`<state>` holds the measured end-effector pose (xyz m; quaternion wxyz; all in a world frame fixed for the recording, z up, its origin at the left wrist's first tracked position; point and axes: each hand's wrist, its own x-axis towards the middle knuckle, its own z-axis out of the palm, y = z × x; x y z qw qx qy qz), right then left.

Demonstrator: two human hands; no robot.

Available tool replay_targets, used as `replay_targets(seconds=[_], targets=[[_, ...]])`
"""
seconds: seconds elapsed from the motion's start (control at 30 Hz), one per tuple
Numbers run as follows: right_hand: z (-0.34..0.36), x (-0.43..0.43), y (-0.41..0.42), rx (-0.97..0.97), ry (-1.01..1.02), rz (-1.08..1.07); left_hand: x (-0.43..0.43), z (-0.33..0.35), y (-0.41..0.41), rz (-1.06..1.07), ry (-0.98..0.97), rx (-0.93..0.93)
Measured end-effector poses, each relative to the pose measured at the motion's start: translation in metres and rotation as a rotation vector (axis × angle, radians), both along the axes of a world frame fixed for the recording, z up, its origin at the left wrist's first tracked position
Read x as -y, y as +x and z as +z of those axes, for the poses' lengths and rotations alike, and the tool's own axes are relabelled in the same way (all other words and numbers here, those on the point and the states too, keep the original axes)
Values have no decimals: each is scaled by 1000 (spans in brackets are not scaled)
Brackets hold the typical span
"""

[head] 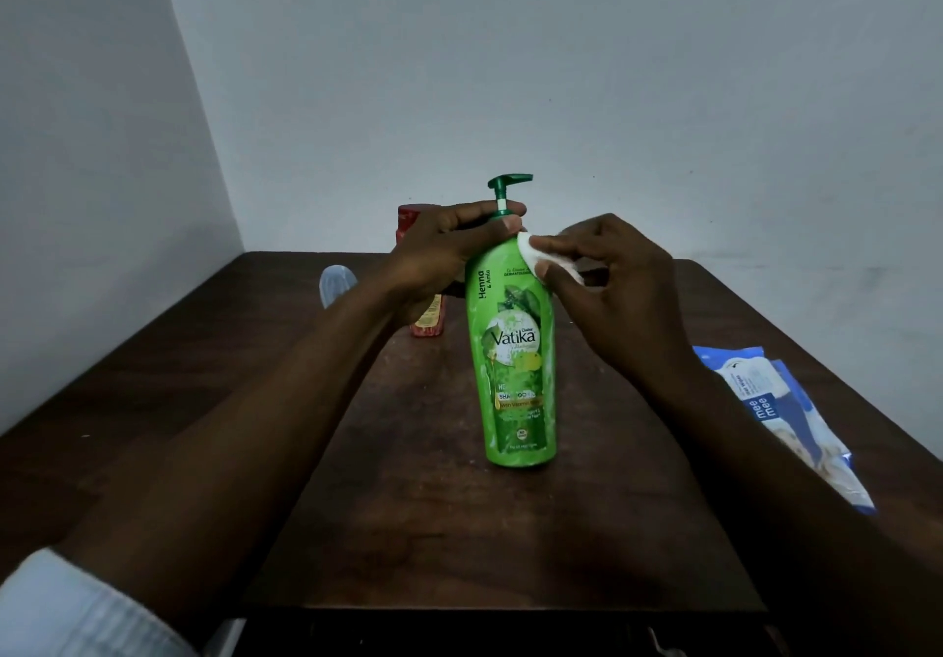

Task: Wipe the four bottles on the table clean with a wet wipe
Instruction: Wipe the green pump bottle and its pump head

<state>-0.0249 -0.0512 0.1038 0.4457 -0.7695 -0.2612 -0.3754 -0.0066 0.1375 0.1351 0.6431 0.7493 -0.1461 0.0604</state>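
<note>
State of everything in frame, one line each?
green pump bottle: upright on the table, pump fitted, held.
left hand: grips the bottle's neck.
right hand: pinches the wet wipe.
wet wipe: bunched, pressed on the bottle's shoulder.
red bottle: standing behind the left hand, mostly hidden.
wipes pack: lying flat at the table's right; open or sealed, cannot tell.

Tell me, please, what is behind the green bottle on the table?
A red bottle stands behind the green bottle, mostly covered by the left hand. A pale rounded thing shows farther left. Anything directly behind the right hand and wipe is hidden.
</note>
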Motion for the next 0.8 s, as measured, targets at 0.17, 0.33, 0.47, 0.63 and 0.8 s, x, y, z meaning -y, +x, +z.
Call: replay_targets(seconds=[0.17, 0.33, 0.47, 0.63, 0.8], targets=[[-3, -6, 10, 68, -47, 41, -1, -5, 3, -3, -94, -36], [-14, -6, 7, 74, -67, 56, -3, -10, 5, 9, -134, -19], [-38, -5, -3, 43, -108, 64, -10, -16, 9, 27, -175, -26], [-68, 7, -28, -20, -172, 65, -15, -20, 10, 40, -197, -30], [-99, 23, -54, -187, -198, 143, -16, -21, 10, 31, -205, -20]])
